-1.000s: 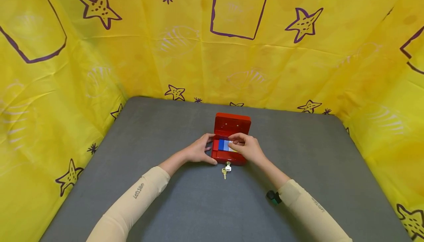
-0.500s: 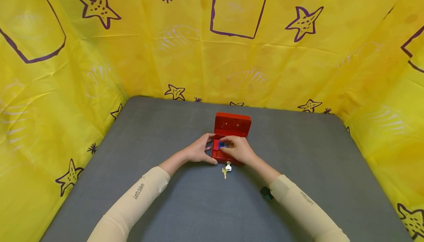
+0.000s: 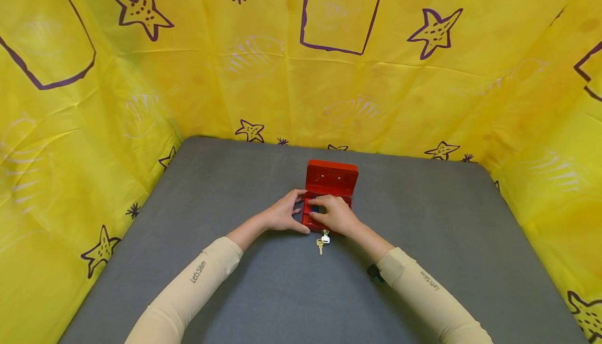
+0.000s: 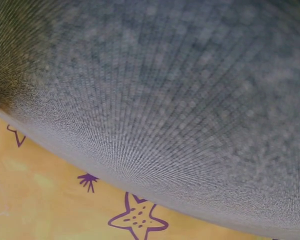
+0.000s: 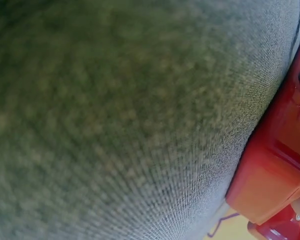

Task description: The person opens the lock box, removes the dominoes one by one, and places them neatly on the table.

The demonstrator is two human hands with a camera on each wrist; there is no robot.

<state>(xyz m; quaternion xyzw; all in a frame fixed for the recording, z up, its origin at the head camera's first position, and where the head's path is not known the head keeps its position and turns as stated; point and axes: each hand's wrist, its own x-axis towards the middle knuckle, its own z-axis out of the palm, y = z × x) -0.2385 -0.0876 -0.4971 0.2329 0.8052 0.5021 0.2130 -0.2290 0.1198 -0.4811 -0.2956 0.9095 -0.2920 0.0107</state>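
Note:
A small red cash box (image 3: pixel 309 224) stands on the grey table with its lid (image 3: pixel 331 178) raised; its red side also shows in the right wrist view. My left hand (image 3: pixel 282 213) grips the box's left end, thumb at the front corner and fingers at the back. My right hand (image 3: pixel 336 213) reaches into the box from the right, its thumb and fingers bent around a blue piece (image 3: pixel 315 209). Whether they pinch this piece is not clear; the hand covers most of the inside. Two keys (image 3: pixel 322 242) hang at the front lock.
The grey table (image 3: pixel 235 176) reaches back to a yellow curtain (image 3: pixel 207 88) with purple starfish drawings, which encloses it at the back and on both sides. A dark object (image 3: pixel 374 273) sits by the right sleeve.
My right hand has moved left across the striped blue, light blue and white pieces, covering them, and now sits over the box's left part. My left hand and the box have stayed put.

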